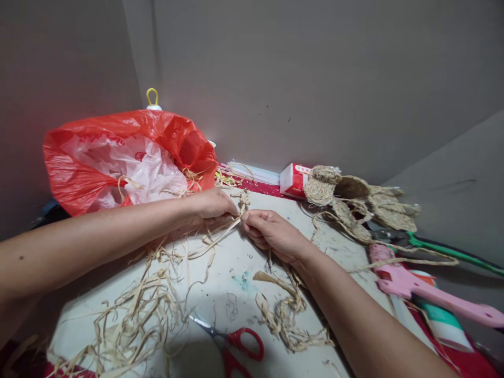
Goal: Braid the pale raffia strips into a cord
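Note:
Over the middle of the white board (232, 268), my left hand (214, 205) and my right hand (271, 231) meet with fingers pinched. Between them runs a braid of dry straw-coloured fibre (244, 199), its upper end standing above the fingertips. Both hands are closed on it, and loose strips trail down to the left. A tangled heap of the same fibre strips (137, 320) lies below my left forearm. Under my right forearm rests a length of braided fibre (285, 315). Red-handled scissors (240, 341) lie at the near edge, partly in shadow.
A red plastic bag (74, 163) with a white bag inside stands at the back left. Woven fibre pieces (346, 199) sit at the back right beside a red and white box (293, 181). A pink-handled tool (425, 286), green-handled pliers (449, 249) and a tube (444, 320) lie right.

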`<state>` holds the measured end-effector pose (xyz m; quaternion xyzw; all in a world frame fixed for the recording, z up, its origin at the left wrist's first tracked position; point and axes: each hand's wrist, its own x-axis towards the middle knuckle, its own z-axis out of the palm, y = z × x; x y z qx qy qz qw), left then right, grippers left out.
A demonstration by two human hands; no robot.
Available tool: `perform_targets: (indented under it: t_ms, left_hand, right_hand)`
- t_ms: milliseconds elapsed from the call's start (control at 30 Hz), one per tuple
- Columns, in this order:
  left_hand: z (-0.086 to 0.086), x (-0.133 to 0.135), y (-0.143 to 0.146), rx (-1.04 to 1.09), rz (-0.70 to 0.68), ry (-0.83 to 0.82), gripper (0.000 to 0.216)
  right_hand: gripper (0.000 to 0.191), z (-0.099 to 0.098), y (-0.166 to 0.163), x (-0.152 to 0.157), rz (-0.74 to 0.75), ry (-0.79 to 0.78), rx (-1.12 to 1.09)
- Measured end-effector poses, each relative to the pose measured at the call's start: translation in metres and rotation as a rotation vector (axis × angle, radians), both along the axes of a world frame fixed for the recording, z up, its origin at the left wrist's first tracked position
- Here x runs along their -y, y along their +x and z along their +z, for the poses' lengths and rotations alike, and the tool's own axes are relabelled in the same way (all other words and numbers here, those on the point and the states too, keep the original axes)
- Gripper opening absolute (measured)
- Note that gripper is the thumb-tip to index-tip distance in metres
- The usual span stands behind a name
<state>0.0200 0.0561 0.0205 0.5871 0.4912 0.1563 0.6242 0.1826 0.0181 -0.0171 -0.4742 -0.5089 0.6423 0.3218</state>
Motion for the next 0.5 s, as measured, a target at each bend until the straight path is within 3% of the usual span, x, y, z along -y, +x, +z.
perform_targets:
  t_ms: [200, 333, 500]
  left_hand:
    - [0.006, 0.001, 0.0, 0.088, -0.053, -0.124, 0.03]
    - [0.008, 0.013, 0.003, 0.133, -0.03, -0.217, 0.022]
    - [-0.004, 0.029, 0.012, 0.114, -0.013, -0.109, 0.018]
  right_hand:
    - [0.025, 0.0, -0.004, 0.001, -0.063, 0.063, 0.081]
    - [0.027, 0.002, -0.008, 0.003, -0.073, 0.019, 0.024]
    - [0.033, -0.001, -0.006, 0.002, -0.065, -0.127, -0.172]
